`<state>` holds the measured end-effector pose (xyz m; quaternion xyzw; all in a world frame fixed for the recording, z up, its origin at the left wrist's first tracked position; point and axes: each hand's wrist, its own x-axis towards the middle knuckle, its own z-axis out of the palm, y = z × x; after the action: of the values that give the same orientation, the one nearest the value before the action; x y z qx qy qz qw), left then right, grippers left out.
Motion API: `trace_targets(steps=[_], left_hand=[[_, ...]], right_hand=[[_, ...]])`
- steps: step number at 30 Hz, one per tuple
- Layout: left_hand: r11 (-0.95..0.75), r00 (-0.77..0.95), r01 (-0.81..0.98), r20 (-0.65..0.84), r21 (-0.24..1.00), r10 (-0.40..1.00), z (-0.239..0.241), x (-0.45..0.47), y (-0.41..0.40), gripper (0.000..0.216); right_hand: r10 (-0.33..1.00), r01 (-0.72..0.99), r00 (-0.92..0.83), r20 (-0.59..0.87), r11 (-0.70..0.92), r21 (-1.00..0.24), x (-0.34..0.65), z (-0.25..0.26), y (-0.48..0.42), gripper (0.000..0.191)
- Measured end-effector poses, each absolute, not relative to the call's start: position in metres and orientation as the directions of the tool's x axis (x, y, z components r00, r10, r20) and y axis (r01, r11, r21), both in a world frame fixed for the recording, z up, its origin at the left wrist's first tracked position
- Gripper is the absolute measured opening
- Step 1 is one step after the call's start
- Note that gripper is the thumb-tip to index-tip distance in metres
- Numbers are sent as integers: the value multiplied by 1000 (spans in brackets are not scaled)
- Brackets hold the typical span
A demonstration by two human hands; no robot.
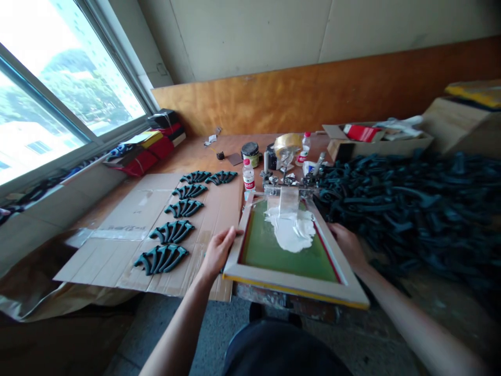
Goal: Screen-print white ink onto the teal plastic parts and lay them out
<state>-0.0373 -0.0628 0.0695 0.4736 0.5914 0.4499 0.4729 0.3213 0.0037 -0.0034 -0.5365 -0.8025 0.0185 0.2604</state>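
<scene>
A wooden-framed printing screen [250, 274] with green mesh lies in front of me, hinged at its far end to a metal clamp [287, 181]. A blob of white ink [291, 232] and a squeegee [288, 201] sit on the mesh. My left hand [219, 251] grips the frame's left rail, fingers curled over its edge. At the frame's right rail rests my right hand [346, 244], fingers closed against it. Several fanned groups of dark teal plastic parts [161, 258] lie in rows on flattened cardboard [117, 250] to the left.
A large heap of dark plastic parts [410, 209] fills the table at the right. Behind the screen stand a water bottle [248, 175], a tin [251, 152], a tape roll [287, 142] and an open box [376, 138]. A window is at the left.
</scene>
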Motion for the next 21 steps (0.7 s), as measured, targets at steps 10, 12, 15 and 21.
trace_targets(steps=[10, 12, 15, 21], left_hand=[[287, -90, 470, -279, 834, 956, -39, -39, -73, 57], [284, -86, 472, -277, 835, 957, -41, -41, -73, 56], [282, -103, 464, -265, 840, 959, -43, -42, -74, 54], [304, -138, 368, -271, 879, 952, -44, -39, -74, 54]], right_hand=[[823, 807, -554, 124, 568, -161, 236, 39, 37, 12], [758, 740, -646, 91, 651, -168, 243, 28, 15, 16], [600, 574, -792, 113, 795, -195, 264, 24, -9, 22], [638, 587, -752, 166, 763, -271, 267, 29, -6, 19]])
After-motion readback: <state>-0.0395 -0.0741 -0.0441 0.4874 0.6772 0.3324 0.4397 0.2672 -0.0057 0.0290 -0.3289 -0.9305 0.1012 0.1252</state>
